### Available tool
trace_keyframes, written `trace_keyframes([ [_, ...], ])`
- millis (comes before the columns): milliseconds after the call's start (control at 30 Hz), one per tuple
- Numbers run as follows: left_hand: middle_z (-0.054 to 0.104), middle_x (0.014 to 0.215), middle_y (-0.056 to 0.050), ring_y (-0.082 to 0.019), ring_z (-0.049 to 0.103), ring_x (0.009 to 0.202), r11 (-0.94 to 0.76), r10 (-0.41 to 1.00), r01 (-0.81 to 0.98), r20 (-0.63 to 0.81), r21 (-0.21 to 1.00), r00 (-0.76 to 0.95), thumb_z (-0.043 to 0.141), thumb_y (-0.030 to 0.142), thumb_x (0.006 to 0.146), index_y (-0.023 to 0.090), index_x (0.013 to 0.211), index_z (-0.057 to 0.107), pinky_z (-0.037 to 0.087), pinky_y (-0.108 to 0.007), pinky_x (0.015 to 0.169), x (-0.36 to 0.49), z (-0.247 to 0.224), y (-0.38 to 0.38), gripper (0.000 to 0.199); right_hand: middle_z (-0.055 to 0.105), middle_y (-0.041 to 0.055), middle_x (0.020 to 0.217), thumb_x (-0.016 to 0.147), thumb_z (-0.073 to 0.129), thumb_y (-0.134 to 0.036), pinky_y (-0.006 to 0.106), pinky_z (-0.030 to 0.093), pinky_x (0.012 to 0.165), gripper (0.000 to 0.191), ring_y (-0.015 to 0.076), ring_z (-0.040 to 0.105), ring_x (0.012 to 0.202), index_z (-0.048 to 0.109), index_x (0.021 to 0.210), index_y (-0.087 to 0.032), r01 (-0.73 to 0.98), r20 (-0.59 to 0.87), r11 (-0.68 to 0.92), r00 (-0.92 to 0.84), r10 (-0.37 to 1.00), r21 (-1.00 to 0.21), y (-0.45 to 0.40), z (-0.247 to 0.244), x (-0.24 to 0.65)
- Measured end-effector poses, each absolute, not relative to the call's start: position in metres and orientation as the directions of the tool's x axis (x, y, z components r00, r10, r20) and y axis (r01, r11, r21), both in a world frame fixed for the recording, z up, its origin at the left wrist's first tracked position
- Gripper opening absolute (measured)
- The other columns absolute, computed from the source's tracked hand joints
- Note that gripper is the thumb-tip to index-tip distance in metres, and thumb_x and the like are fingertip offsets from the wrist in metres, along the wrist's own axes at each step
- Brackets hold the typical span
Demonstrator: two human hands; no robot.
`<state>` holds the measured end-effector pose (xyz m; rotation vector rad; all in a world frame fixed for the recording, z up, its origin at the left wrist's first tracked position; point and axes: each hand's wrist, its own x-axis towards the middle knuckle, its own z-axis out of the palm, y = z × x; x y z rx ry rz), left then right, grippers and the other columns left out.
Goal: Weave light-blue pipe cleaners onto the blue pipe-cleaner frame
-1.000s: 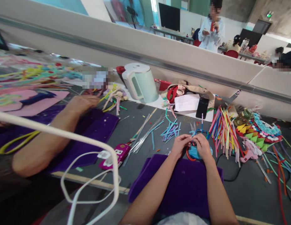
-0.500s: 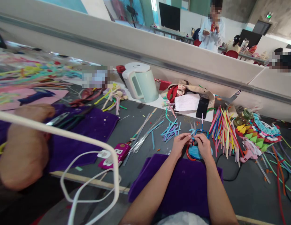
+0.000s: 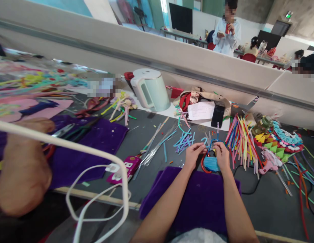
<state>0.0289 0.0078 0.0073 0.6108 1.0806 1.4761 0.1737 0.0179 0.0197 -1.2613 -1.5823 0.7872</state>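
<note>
My left hand (image 3: 194,155) is closed in a pinch on a short, curled light blue pipe cleaner (image 3: 204,139). Close to its right, my right hand (image 3: 223,156) has thumb and fingers pressed together; what they hold is too small to make out. Between the hands lie scissors, with their blades (image 3: 208,137) pointing away from me and a red handle (image 3: 203,166) nearer. A flat light blue piece (image 3: 211,164) rests by that handle. Dark blue strands (image 3: 210,145) run beside my right fingertips. Below my wrists is a folded purple cloth (image 3: 197,199).
Cut blue and purple pipe cleaners (image 3: 185,139) lie left of my hands, a multicoloured bundle (image 3: 244,141) right. Behind are a phone (image 3: 218,116), paper (image 3: 201,110) and a kettle (image 3: 157,89). A white bar (image 3: 96,148) crosses the left side, near another person's arm (image 3: 25,172).
My hands have drawn slightly apart, the right one shifting a little right. More of the flat light blue piece and the scissors shows between them.
</note>
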Motion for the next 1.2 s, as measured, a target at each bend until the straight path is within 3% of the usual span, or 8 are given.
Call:
trace_keyframes([
  [167,0.07,0.064,-0.006,-0.015,0.064,0.057,0.07,0.96,-0.416,-0.175,0.907,-0.22,0.079,0.034,0.061,0.012,0.084,0.071,0.053,-0.027,0.06,0.027,0.005,0.008,0.033,0.066,0.0036,0.086,0.085,0.05,-0.033,0.027,0.044,0.075,0.02,0.0175,0.06,0.081,0.064,0.087,-0.02,0.38,0.305,0.311,-0.078,0.949,-0.871,0.018,0.022,0.172],
  [367,0.07,0.065,-0.006,-0.015,0.064,0.057,0.091,0.973,-0.398,-0.167,0.913,-0.161,0.077,0.036,0.063,0.012,0.085,0.072,0.053,-0.027,0.061,0.026,0.005,0.005,0.033,0.063,0.0013,0.078,0.086,0.048,-0.03,0.024,0.041,0.066,0.019,0.0152,0.056,0.07,0.063,0.081,-0.021,0.514,0.332,0.363,-0.154,0.93,-0.777,0.016,0.028,0.168],
  [533,0.071,0.077,-0.008,-0.015,0.065,0.063,0.01,0.949,-0.439,-0.146,0.899,-0.278,0.075,0.038,0.064,0.012,0.09,0.07,0.053,-0.027,0.06,0.016,0.003,0.008,0.037,0.062,0.0013,0.079,0.086,0.043,-0.025,0.024,0.041,0.07,0.02,0.0157,0.056,0.076,0.062,0.08,-0.022,0.547,0.378,0.415,-0.185,0.907,-0.727,0.03,0.035,0.165],
  [767,0.069,0.072,-0.005,-0.011,0.061,0.054,0.016,0.914,-0.518,-0.222,0.855,-0.339,0.076,0.038,0.06,0.012,0.086,0.069,0.05,-0.024,0.054,0.005,-0.001,0.012,0.038,0.064,-0.0012,0.078,0.083,0.046,-0.023,0.025,0.04,0.069,0.017,0.0153,0.057,0.073,0.061,0.075,-0.023,0.572,0.333,0.34,-0.12,0.935,-0.747,0.086,0.04,0.14],
  [833,0.069,0.073,-0.006,-0.011,0.061,0.054,0.031,0.921,-0.519,-0.227,0.854,-0.317,0.077,0.039,0.059,0.012,0.086,0.069,0.05,-0.024,0.053,0.005,-0.003,0.012,0.039,0.064,-0.0013,0.077,0.08,0.05,-0.023,0.026,0.04,0.072,0.013,0.016,0.057,0.075,0.061,0.073,-0.023,0.523,0.285,0.286,-0.084,0.955,-0.803,0.102,0.039,0.13],
  [967,0.069,0.073,-0.006,-0.011,0.06,0.054,0.057,0.925,-0.538,-0.248,0.841,-0.289,0.077,0.039,0.058,0.012,0.087,0.069,0.049,-0.023,0.052,0.007,-0.003,0.012,0.041,0.062,-0.0008,0.07,0.074,0.058,-0.023,0.026,0.045,0.069,0.008,0.017,0.058,0.076,0.059,0.067,-0.022,0.242,0.103,0.123,-0.096,0.99,-0.962,0.129,0.031,0.108],
  [1200,0.066,0.07,-0.003,-0.009,0.057,0.05,0.056,0.918,-0.561,-0.264,0.826,-0.296,0.077,0.041,0.058,0.013,0.084,0.068,0.047,-0.022,0.05,0.008,0.002,0.01,0.04,0.065,0.0022,0.069,0.078,0.057,-0.035,0.02,0.047,0.051,0.018,0.0152,0.065,0.066,0.058,0.077,-0.018,0.047,-0.05,-0.042,-0.192,0.98,-0.998,0.155,0.017,0.066],
])
